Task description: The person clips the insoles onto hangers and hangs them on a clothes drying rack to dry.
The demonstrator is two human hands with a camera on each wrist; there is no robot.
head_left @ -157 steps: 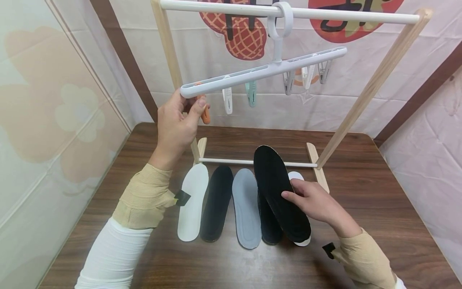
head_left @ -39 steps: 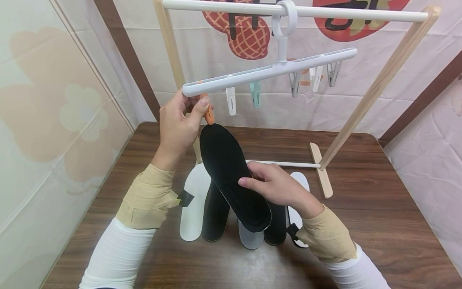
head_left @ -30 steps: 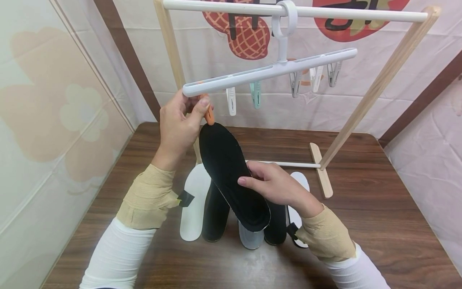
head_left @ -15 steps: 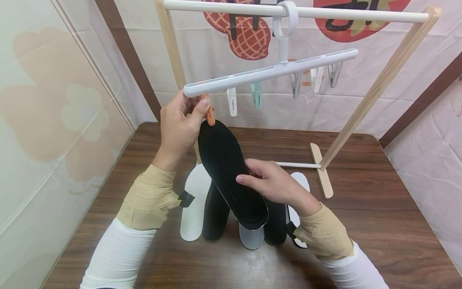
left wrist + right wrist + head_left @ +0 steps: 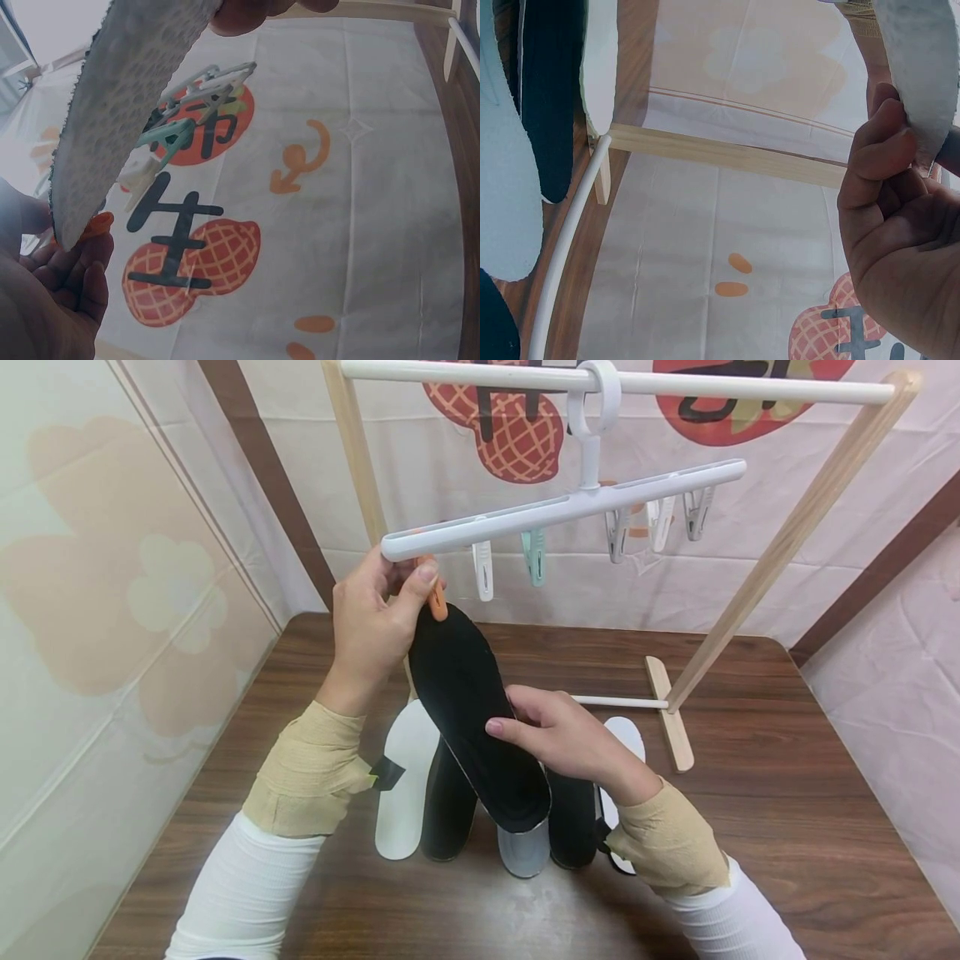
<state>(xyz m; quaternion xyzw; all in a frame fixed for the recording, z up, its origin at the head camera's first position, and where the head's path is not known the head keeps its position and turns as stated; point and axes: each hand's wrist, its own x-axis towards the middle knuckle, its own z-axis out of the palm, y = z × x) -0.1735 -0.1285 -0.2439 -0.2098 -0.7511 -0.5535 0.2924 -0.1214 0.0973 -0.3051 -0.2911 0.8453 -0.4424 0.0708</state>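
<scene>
My left hand [image 5: 375,622] pinches an orange clothespin [image 5: 437,602] at the left end of a pale clip hanger [image 5: 517,517]. The hanger tilts, its left end lower. My right hand [image 5: 566,735] grips a black insole [image 5: 465,685] by its right edge, thumb on the dark face. The insole's upper tip meets the clothespin's lower end; from the head view I cannot tell whether it lies between the clip's jaws. In the left wrist view the insole's pale, dimpled underside [image 5: 124,105] shows, its tip beside the orange clip [image 5: 97,225].
A white insole [image 5: 401,785], black insoles [image 5: 447,810] [image 5: 572,827], a grey insole [image 5: 523,853] and another white one [image 5: 624,739] lie on the wooden table [image 5: 787,827]. Several other clothespins, including a teal one [image 5: 534,558], hang from the hanger. A wood-and-white rack [image 5: 787,543] carries it.
Over several seconds my right hand has brought the black insole left and up to the orange clothespin. In the last second it inched further up and left. My left hand kept its pinch.
</scene>
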